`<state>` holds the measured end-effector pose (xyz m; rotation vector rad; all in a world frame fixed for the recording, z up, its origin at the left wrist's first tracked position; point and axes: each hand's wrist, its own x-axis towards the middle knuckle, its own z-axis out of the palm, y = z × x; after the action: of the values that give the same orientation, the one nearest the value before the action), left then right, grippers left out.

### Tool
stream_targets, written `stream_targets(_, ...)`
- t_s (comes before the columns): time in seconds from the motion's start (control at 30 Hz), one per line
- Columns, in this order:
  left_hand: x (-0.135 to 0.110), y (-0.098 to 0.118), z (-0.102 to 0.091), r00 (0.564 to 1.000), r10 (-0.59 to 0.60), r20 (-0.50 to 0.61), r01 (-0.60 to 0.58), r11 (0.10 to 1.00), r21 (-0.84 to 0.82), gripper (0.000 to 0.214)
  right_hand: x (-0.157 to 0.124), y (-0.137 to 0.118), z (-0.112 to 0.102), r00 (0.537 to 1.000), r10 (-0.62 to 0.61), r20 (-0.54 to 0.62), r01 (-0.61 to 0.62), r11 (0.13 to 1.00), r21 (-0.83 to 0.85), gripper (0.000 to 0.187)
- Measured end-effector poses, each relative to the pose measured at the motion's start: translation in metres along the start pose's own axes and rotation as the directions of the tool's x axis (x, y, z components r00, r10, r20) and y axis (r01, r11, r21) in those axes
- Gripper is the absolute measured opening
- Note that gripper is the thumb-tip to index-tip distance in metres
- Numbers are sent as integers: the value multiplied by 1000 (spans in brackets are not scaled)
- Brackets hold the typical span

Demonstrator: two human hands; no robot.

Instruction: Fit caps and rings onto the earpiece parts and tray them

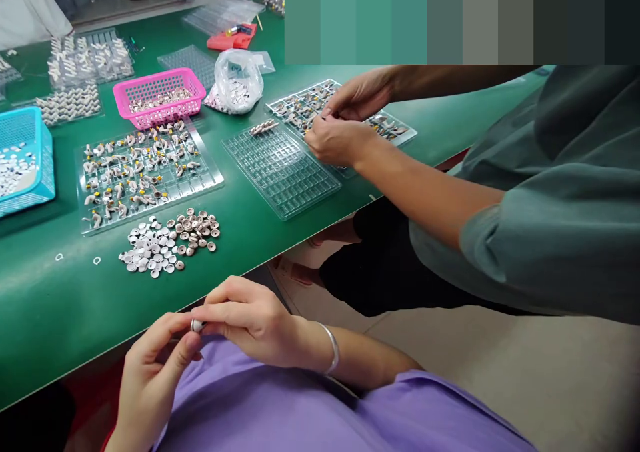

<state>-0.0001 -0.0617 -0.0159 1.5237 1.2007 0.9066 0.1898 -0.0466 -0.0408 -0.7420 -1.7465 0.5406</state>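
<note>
Left hand [155, 365] and right hand [250, 319], the latter with a smooth silver bangle [331, 347] at the wrist, meet over a purple-clad lap at the edge of the green-matted desk [50, 319]; the fingers of both are pinched narrow onto one small round white cap [197, 325]. At 12 o'clock from the cap lies a loose heap of pale and tan ring-shaped discs [167, 242], with a clear gridded plastic tray [213, 182] of small metal parts beyond it and a pink mesh basket [165, 115] farther on. At 1 o'clock a second ribbed clear tray [283, 169] lies beside a co-worker's hands [345, 122].
</note>
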Motion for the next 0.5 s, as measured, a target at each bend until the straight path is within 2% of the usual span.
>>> stream_targets(0.17,-1,-3,-1,999,52,6,-53,998,24,11,-4,-1,3,996,-54,-68,57,997,44,12)
stream_targets(0.37,-8,-11,0,990,139,-21,-137,988,71,20,-6,0,3,976,-196,-97,194,981,-29,19)
stream_targets(0.5,-12,-15,2,990,100,-99,-97,995,37,24,-7,2,5,970,-218,-108,218,976,-14,21)
